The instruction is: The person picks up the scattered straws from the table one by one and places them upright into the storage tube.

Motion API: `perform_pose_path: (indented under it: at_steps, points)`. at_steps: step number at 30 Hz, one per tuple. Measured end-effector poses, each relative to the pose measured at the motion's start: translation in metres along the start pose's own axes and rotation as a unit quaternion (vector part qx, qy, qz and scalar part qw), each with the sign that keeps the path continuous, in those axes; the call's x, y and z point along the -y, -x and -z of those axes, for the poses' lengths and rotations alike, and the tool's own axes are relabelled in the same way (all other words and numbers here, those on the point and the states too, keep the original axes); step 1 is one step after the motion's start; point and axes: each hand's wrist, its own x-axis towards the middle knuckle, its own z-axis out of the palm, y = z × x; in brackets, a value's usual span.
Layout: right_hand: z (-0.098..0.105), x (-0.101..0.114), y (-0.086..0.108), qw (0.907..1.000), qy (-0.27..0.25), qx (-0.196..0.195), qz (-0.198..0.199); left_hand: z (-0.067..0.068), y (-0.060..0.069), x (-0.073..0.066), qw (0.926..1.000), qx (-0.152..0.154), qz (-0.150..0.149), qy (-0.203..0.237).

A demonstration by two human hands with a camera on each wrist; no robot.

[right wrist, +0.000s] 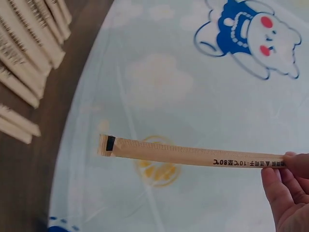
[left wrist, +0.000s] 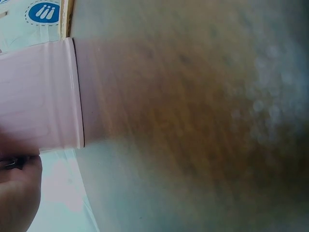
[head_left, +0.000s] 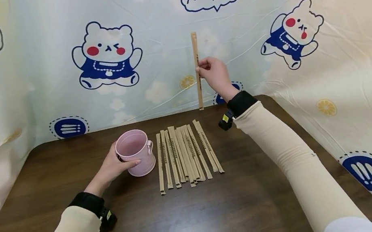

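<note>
My left hand (head_left: pixel 111 165) grips a small pink bucket (head_left: pixel 144 166) at its left side, with the thumb across the front. The bucket's mouth faces up, and a small handle lug shows on its right. In the left wrist view the pink wall (left wrist: pixel 41 96) fills the left edge, and only part of the hand shows. My right hand (head_left: pixel 216 74) pinches one paper-wrapped straw (head_left: pixel 194 44) between thumb and fingers, holding it nearly upright above the table's far edge. Printed text and a dark end mark show on that straw (right wrist: pixel 169 153) in the right wrist view.
Several more paper-wrapped straws (head_left: pixel 186 155) lie side by side on the dark wooden table (head_left: pixel 196 221), just right of the bucket. A patterned curtain (head_left: pixel 167 90) with bears hangs behind the table and along its sides.
</note>
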Motion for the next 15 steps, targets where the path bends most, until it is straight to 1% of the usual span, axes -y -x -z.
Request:
perform_pose_path:
  at_steps: [6, 11, 15]
  points:
    - [-0.009, 0.027, 0.001, 0.9985, -0.037, 0.005, 0.039, 0.0, 0.0, 0.001, 1.0, 0.0, -0.008, 0.004]
    - [-0.023, 0.048, 0.002, 0.9955, -0.061, 0.007, 0.072, 0.001, 0.001, 0.0, 0.9999, 0.003, -0.009, 0.007]
    - [-0.034, 0.062, 0.004, 0.9928, -0.079, 0.014, 0.089, 0.001, 0.001, -0.001, 0.9999, 0.004, -0.008, 0.008]
